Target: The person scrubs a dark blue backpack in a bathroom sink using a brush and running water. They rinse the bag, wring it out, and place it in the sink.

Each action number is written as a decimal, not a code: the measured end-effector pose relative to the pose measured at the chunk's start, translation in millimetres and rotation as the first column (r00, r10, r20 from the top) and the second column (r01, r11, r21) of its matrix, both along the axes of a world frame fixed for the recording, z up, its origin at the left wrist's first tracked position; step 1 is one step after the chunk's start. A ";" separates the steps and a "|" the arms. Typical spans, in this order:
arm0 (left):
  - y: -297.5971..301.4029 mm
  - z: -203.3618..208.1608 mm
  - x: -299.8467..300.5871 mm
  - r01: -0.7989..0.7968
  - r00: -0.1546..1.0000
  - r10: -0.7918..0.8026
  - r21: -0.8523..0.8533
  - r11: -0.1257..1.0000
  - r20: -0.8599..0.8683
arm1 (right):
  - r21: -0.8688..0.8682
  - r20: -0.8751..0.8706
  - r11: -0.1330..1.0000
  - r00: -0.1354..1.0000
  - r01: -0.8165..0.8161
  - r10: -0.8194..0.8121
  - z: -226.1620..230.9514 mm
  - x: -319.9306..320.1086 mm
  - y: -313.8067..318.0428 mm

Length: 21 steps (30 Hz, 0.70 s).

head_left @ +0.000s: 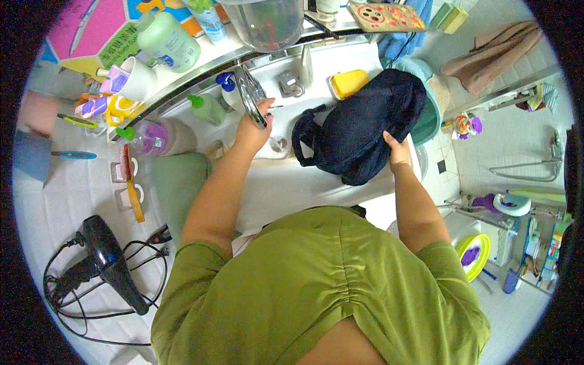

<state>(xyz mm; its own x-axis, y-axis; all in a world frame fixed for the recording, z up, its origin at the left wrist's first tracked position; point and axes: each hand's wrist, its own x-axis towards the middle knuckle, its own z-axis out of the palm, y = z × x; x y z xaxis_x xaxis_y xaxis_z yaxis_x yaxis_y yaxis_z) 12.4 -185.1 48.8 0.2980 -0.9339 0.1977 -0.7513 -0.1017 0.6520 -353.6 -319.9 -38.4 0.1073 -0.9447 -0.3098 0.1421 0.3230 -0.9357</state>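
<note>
My left hand [250, 135] is closed at the chrome faucet [248, 91] over the white washbasin [280, 194]. The spout crosses in front of that hand, and part of its fingers is hidden. A dark navy fabric bag [365, 131], limp and looking like a backpack with a looped strap, lies over the right part of the basin. My right hand [398, 152] grips its right side, thumb on top and the other fingers hidden beneath. Just below the faucet sits the metal drain [278, 144].
A yellow soap block [349, 83] in a dish and a teal basin [429, 103] stand by the bag. Pump bottles, including a green one [208, 109], line the left side. A shelf holds a clear bucket [264, 24]. A black hair dryer [109, 261] with looped cord hangs lower left.
</note>
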 end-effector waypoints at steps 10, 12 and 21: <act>-27.5 -43.6 20.3 0.029 0.973 -0.007 0.093 0.995 -0.231 | 0.011 0.012 1.000 1.000 -0.002 0.001 10.1 -0.1 3.2; -18.4 -45.7 21.4 -0.003 0.947 0.000 -0.009 1.000 -0.321 | 0.014 0.030 1.000 0.999 0.012 -0.012 6.9 0.5 2.5; 64.8 -58.3 22.1 -0.123 0.919 0.289 0.500 0.857 -0.268 | 0.023 0.054 1.000 0.998 0.020 -0.021 16.3 2.3 6.4</act>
<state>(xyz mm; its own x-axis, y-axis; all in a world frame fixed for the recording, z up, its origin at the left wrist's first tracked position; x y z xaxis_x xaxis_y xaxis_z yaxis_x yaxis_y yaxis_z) 34.5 -120.3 -9.5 0.4632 -0.7988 -0.3839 -0.4342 -0.5821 0.6875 -351.3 -313.5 -22.0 0.1052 -0.9397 -0.3255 0.1994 0.3406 -0.9188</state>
